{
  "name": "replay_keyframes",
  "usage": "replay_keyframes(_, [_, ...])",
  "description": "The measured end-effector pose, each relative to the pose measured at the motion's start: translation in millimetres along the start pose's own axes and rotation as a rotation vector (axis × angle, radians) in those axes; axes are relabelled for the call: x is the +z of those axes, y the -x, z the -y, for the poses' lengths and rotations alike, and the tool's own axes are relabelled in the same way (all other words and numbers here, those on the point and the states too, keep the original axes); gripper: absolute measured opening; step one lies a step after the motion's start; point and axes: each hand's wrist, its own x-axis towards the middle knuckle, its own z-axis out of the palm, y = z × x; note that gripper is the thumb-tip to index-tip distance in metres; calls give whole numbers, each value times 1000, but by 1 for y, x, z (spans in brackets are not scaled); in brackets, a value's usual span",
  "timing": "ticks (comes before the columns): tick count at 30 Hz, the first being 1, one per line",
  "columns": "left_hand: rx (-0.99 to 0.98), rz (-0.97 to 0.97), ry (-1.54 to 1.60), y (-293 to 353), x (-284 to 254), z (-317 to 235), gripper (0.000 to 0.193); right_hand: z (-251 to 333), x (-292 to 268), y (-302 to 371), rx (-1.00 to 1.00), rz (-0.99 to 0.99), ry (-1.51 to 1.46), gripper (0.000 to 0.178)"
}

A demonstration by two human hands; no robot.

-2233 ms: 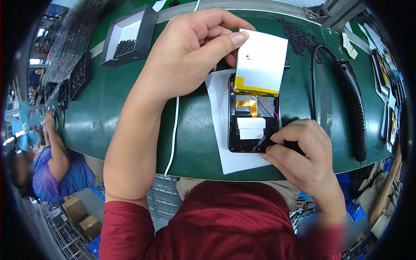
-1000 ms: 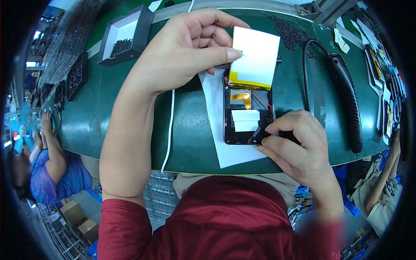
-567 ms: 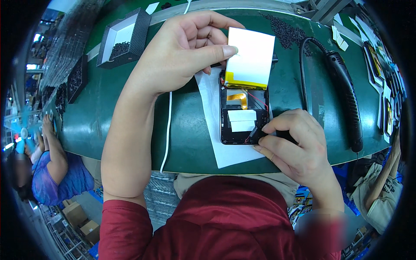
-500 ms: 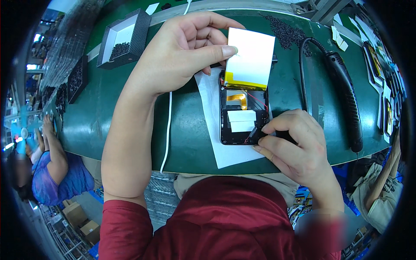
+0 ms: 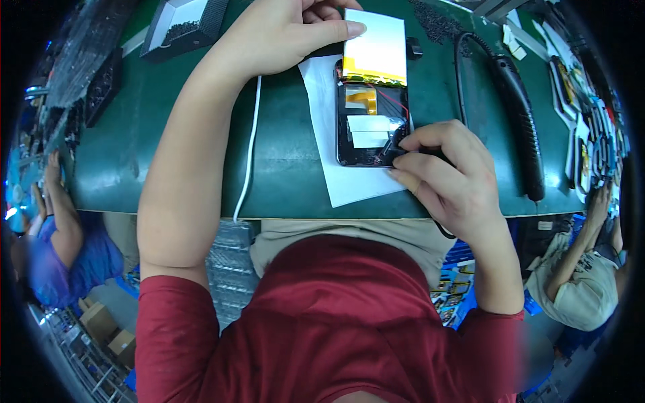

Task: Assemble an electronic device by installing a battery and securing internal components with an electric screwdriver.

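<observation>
The left hand [image 5: 289,33] rests on the far part of the green bench [image 5: 282,168], its fingers together and the thumb stretched to the right, pressing on the white flat battery pack [image 5: 376,47]. The thumb tip touches the left edge of this pack. The right hand [image 5: 450,178] lies near the front edge of the bench, curled, with the fingertips closed on a small dark tool [image 5: 398,149] whose tip meets the lower right corner of the opened device [image 5: 371,114].

The device is a black rectangular tablet body without its back cover. Its long axis runs from the front edge of the bench toward the far edge, and the battery end points away from the person. Inside it I see an orange flexible ribbon, thin red and black wires, and two white tape strips; the surfaces look smooth and a little shiny. The battery pack is flat and white with a yellow band at its near edge. The device lies on a white paper sheet [image 5: 329,141], which is thin and matte.

A white cable [image 5: 247,148] runs over the bench and hangs over its front edge, left of the paper. A black electric screwdriver [image 5: 521,114], long and rounded, lies toward the right edge. A dark tray [image 5: 185,27] of small black parts stands in the far left corner.
</observation>
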Motion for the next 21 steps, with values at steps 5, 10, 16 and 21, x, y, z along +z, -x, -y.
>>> replay_keyframes(5, [120, -105, -301, 7, -1, -7, 24, 9, -12, -5, 14, 104, 90, 18])
replay_keyframes(10, [174, -138, -435, 9, 1, -9, 28, 16, -28, -11, 105, 123, 67, 17])
replay_keyframes(16, [174, -156, -476, 10, 6, -14, 35, 12, -31, -36, 69, 173, 53, 14])
replay_keyframes(21, [261, -192, -515, 10, 7, -6, 35, 6, -25, -37, 112, 292, 3, 15])
